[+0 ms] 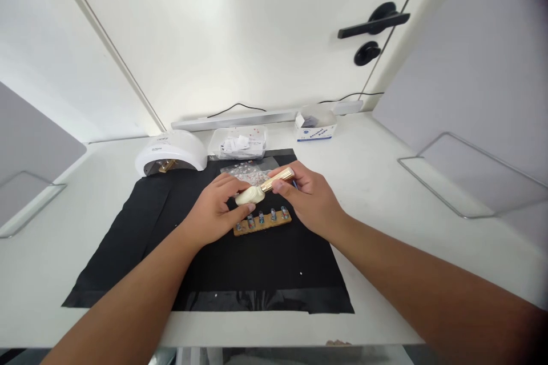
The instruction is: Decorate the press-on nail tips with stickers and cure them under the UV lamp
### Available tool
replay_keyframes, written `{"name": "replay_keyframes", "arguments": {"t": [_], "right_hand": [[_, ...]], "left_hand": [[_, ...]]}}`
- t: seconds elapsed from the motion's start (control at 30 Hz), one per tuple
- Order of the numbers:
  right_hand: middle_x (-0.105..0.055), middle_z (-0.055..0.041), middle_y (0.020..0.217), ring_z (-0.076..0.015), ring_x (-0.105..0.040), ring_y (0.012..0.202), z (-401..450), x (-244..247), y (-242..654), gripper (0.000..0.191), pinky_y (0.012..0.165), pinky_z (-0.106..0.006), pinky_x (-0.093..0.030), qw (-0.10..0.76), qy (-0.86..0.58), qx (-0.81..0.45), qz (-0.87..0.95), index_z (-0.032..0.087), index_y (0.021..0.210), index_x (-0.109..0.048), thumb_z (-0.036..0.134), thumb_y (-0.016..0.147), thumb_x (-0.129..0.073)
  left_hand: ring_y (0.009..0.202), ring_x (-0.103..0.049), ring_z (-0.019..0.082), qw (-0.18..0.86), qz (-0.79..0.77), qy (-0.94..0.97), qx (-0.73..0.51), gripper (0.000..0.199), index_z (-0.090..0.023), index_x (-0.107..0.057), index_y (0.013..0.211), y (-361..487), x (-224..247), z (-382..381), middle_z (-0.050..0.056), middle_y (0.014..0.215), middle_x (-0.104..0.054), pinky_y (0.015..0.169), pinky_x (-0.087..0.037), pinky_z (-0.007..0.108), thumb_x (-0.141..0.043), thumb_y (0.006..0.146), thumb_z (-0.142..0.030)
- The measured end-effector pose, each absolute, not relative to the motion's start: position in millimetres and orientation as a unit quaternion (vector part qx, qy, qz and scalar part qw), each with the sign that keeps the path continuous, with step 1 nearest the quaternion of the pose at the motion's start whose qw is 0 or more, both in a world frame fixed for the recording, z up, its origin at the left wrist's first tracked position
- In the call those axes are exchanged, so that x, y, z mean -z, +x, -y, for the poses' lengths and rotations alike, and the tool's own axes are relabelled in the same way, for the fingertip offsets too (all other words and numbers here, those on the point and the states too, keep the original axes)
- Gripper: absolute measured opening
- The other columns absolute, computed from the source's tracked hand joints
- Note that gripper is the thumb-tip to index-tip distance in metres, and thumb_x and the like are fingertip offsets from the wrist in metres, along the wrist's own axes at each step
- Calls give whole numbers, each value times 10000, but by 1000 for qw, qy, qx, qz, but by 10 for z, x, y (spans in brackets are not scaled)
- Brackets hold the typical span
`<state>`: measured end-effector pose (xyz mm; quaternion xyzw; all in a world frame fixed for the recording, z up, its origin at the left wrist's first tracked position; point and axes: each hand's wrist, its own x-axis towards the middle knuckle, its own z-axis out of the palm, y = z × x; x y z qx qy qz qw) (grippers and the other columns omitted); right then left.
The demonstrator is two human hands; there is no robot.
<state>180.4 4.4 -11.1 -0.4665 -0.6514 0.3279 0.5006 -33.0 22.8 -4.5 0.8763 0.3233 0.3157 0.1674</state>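
Observation:
My left hand point(214, 208) grips a cream-coloured bottle point(250, 196) between thumb and fingers. The fingers of my right hand point(309, 195) are closed on its ribbed gold cap point(277, 180), which points up to the right. Cap and bottle are in line; whether they are joined or slightly apart is too small to tell. Just below the bottle, a wooden strip point(263, 224) carries several blue decorated nail tips point(273, 215). The strip rests on a black mat point(257, 268). Behind my hands lies a clear sheet point(252, 171) with small pale pieces.
A white nail lamp point(171, 149) stands at the back left with a gold-coloured piece inside. Along the back are a clear tray point(261, 135) of paper packets and an alcohol pads box point(315, 131). Wire stands point(454, 211) flank the white table point(377, 182) on the right and left.

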Motion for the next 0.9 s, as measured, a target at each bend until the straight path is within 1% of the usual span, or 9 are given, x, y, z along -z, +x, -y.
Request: {"name": "replay_keyframes", "arguments": {"t": [0.1, 0.23, 0.3, 0.43, 0.63, 0.8, 0.9], "right_hand": [[-620, -10, 799, -170, -587, 765, -55, 122, 1793, 180, 763, -342, -472, 506, -462, -326, 651, 221, 921, -696, 365, 838, -627], [-612, -18, 848, -176, -593, 799, -62, 133, 1770, 169, 791, -353, -479, 507, -458, -303, 664, 215, 932, -693, 338, 838, -625], [-602, -23, 868, -176, -588, 803, -63, 138, 1762, 168, 796, -358, -480, 506, -456, -293, 671, 215, 939, -692, 330, 838, -621], [-564, -18, 841, -173, -569, 785, -60, 154, 1760, 185, 795, -360, -481, 505, -452, -271, 684, 219, 951, -693, 341, 838, -612], [-603, -43, 948, -186, -574, 825, -65, 179, 1774, 251, 821, -378, -482, 502, -422, -291, 696, 221, 1022, -660, 370, 827, -604], [-635, -50, 1000, -191, -577, 847, -83, 186, 1771, 226, 837, -374, -487, 495, -391, -279, 724, 221, 963, -648, 394, 825, -606], [-655, -47, 970, -211, -596, 888, -87, 195, 1760, 220, 847, -381, -492, 486, -389, -273, 733, 224, 958, -661, 379, 802, -643]], "left_hand": [[844, -540, 176, 157, -339, 867, -331, 176, -157, -641, 1013, -297, 63, -215, 33, 879, -656, 768, -430, 302, -659, 845, -208], [832, -546, 179, 153, -365, 851, -346, 196, -152, -663, 1001, -263, 80, -188, 33, 857, -648, 761, -433, 307, -692, 815, -208], [813, -547, 177, 164, -373, 842, -353, 189, -156, -670, 987, -252, 76, -172, 26, 834, -634, 751, -434, 309, -700, 809, -212], [784, -537, 174, 191, -371, 837, -355, 167, -162, -674, 969, -234, 62, -136, 20, 799, -614, 731, -429, 310, -688, 822, -238], [807, -546, 171, 247, -372, 809, -383, 163, -190, -679, 969, -230, 67, -110, 16, 823, -618, 744, -424, 303, -698, 817, -244], [844, -557, 173, 286, -372, 787, -400, 173, -198, -686, 973, -234, 73, -93, 21, 871, -642, 773, -419, 305, -711, 811, -254], [849, -561, 174, 302, -365, 777, -415, 184, -197, -691, 981, -229, 85, -82, 22, 876, -656, 777, -416, 304, -717, 808, -252]]}}
